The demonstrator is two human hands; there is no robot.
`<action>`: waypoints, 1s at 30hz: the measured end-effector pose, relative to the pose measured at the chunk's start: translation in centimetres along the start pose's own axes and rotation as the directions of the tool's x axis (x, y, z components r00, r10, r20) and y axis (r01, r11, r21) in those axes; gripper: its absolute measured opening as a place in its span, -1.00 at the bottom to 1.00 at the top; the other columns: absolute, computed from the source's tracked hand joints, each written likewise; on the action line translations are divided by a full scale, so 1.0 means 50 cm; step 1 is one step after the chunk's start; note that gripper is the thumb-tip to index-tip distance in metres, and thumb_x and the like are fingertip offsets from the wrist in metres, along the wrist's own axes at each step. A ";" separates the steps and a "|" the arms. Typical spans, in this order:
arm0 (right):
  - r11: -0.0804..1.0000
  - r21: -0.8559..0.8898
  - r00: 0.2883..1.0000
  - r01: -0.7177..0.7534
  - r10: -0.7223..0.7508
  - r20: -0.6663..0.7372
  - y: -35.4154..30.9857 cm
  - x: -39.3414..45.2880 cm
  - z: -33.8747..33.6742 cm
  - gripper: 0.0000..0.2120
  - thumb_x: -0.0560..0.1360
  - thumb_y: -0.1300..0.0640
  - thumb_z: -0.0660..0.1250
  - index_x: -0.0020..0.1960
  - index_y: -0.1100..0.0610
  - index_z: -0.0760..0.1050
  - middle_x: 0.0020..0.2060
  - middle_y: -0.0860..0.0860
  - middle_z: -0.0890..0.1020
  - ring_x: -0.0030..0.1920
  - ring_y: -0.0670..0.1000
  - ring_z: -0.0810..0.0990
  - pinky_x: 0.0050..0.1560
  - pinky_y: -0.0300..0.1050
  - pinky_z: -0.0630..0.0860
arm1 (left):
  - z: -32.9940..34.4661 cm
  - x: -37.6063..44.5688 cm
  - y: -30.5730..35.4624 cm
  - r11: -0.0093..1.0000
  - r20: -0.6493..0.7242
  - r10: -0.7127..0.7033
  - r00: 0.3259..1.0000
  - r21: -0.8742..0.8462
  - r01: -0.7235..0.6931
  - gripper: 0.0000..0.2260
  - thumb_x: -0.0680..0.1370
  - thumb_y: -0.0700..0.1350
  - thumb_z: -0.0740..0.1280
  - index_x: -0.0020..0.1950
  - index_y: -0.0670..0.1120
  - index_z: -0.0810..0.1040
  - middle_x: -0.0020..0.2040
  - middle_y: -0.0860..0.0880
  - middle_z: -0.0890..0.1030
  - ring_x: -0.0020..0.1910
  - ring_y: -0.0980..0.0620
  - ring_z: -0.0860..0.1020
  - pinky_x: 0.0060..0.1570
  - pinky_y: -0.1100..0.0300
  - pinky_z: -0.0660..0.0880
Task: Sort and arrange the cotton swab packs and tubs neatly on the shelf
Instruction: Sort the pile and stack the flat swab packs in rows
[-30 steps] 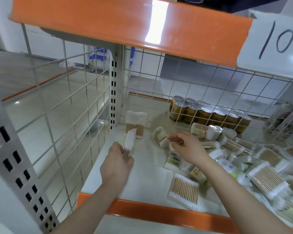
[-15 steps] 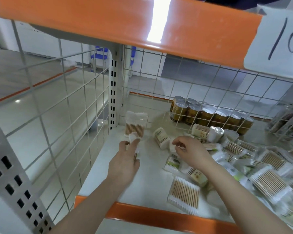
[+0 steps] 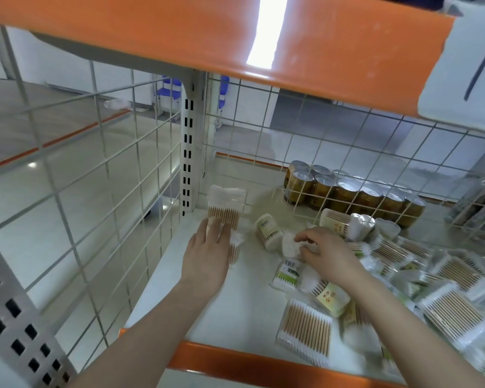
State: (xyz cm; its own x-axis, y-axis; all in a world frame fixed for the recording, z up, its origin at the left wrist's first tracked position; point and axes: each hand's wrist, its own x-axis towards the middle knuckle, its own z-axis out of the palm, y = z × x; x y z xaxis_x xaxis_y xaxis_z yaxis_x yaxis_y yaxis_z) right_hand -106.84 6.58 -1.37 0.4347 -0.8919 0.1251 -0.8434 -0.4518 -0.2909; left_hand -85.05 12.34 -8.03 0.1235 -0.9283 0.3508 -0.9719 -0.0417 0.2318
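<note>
A cotton swab pack (image 3: 226,208) stands upright in the back left corner of the white shelf (image 3: 244,309). My left hand (image 3: 207,256) reaches up to it and holds another slim swab pack (image 3: 234,249) just in front of it. My right hand (image 3: 326,254) pinches a small pack whose round white end (image 3: 288,243) faces left. A round tub (image 3: 268,232) lies on its side between my hands, and a second tub (image 3: 337,223) lies behind my right hand. Several flat packs (image 3: 448,278) are piled at the right, and one flat pack (image 3: 305,329) lies near the front edge.
A wire grid wall (image 3: 76,197) closes the left side and another grid runs along the back. Gold cans (image 3: 347,193) stand in a row behind the back grid. An orange upper shelf edge (image 3: 196,35) hangs overhead, and an orange lip (image 3: 258,366) borders the shelf front.
My left hand has carried its swab pack forward to the standing pack in the corner. My right hand has stayed near the lying tub, working on a small pack.
</note>
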 end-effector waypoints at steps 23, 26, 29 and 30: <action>0.999 -0.038 1.000 0.015 -0.014 0.026 -0.001 0.012 0.014 -0.77 0.53 0.12 0.25 0.18 -0.01 0.48 0.11 -0.07 0.50 0.06 -0.10 0.47 0.01 -0.28 0.37 | 0.033 0.098 -0.023 0.975 -0.222 0.175 0.959 0.172 -0.138 -0.46 -0.04 -0.33 0.57 -0.08 -0.24 0.60 -0.17 -0.19 0.60 -0.18 -0.19 0.62 -0.17 0.05 0.58; 0.999 -0.032 1.000 0.015 -0.014 0.026 -0.001 0.011 0.015 -0.76 0.52 0.13 0.24 0.18 0.00 0.48 0.11 -0.06 0.49 0.07 -0.09 0.47 0.00 -0.29 0.35 | 0.036 0.107 -0.023 0.973 -0.219 0.185 0.958 0.179 -0.147 -0.44 -0.06 -0.34 0.56 -0.07 -0.23 0.61 -0.17 -0.19 0.59 -0.20 -0.19 0.61 -0.18 0.06 0.58; 1.000 -0.018 1.000 0.009 -0.009 0.024 -0.001 0.009 0.015 -0.76 0.52 0.13 0.24 0.18 0.00 0.48 0.10 -0.06 0.50 0.06 -0.09 0.47 -0.01 -0.29 0.35 | 0.037 0.110 -0.019 0.972 -0.221 0.189 0.957 0.179 -0.151 -0.42 -0.06 -0.32 0.56 -0.05 -0.19 0.62 -0.17 -0.17 0.58 -0.21 -0.16 0.61 -0.19 0.09 0.57; 1.000 -0.016 1.000 0.007 -0.007 0.023 -0.001 0.009 0.015 -0.76 0.52 0.13 0.24 0.18 0.00 0.48 0.10 -0.06 0.50 0.06 -0.09 0.47 0.00 -0.29 0.35 | 0.038 0.111 -0.019 0.973 -0.216 0.188 0.958 0.176 -0.151 -0.42 -0.05 -0.32 0.56 -0.04 -0.19 0.62 -0.17 -0.17 0.58 -0.21 -0.16 0.61 -0.19 0.09 0.57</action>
State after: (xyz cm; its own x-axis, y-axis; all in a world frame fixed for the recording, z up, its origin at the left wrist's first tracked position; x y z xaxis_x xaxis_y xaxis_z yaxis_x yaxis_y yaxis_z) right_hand -106.37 6.22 -2.02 0.4475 -0.8881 0.1049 -0.8452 -0.4584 -0.2748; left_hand -83.83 6.53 -8.02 -0.0210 -0.8175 0.5755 -0.9993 0.0347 0.0128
